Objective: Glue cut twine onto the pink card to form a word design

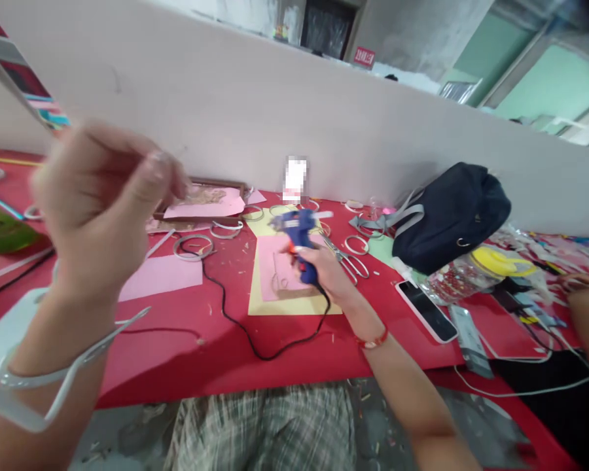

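My right hand [321,271] grips a blue hot glue gun [294,235] with an orange trigger, holding it above a pink sheet on a yellow card [294,304]. The gun's black cord [255,340] curves across the red table [177,366]. My left hand [101,196] is raised at the left, blurred, with its fingertips drawn together. Whether they pinch anything is hidden by the blur. A thin white ring [73,373] hangs around my left wrist and forearm. Metal scissors [346,261] lie just beyond my right hand.
Several white rings [194,247] and paper scraps lie about the table. A navy bag [451,216] and a phone [427,311] sit at the right, near a co-worker's hand [586,307]. A low white wall [275,98] runs along the table's far side.
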Tool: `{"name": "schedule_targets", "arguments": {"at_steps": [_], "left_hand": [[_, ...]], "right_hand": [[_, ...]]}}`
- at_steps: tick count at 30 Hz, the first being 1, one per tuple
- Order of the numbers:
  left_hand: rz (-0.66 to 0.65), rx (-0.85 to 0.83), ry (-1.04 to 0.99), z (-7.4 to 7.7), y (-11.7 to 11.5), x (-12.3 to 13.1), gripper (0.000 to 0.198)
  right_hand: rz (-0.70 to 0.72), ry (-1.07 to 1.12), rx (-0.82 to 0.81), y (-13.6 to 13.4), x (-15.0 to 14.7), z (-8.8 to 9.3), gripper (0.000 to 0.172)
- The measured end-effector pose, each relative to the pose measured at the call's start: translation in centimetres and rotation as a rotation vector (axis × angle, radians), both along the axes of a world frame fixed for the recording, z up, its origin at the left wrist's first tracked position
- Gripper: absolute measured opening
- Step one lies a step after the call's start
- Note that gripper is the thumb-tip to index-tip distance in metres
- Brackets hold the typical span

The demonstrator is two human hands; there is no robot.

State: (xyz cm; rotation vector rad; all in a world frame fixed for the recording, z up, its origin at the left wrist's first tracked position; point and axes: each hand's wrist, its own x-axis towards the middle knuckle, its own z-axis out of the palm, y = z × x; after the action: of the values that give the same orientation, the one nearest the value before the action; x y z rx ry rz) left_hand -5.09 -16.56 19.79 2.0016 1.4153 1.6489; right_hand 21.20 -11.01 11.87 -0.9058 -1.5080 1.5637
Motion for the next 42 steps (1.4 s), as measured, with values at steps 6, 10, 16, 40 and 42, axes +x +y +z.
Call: {"name": "schedule_targets", "arguments": {"at_steps": [6,10,16,40,42], "left_hand": [[-0.336,-0.384,0.001,-7.6,6.1,1.8,0.039],[-0.416,-0.566,-0.032,-12.9,7.8,3.1,0.047],[-0.458,-0.632,-0.168,-16.2,7.2,3.3,0.045],[-0.37,-0.606,-0.049,-16.8,6.9,3.6,0.04],[-0.368,-0.603,-0.044,-16.9,6.9,3.5,0.04]], "right_hand": [[-0.039,-0.108,-0.106,-0.3,6.5,-3.3,0.046],[-0.023,-0.102,-0.131,-0.1,6.7,-5.9,0.05],[0.034,-0.144,-0.179,-0.7,6.7,-6.2,0.047],[-0.065,-0.207,-0.262,-1.3,6.0,-5.8,0.037],[-0.068,-0.222,-0.266,-1.3,5.9,-5.6,0.036]]}}
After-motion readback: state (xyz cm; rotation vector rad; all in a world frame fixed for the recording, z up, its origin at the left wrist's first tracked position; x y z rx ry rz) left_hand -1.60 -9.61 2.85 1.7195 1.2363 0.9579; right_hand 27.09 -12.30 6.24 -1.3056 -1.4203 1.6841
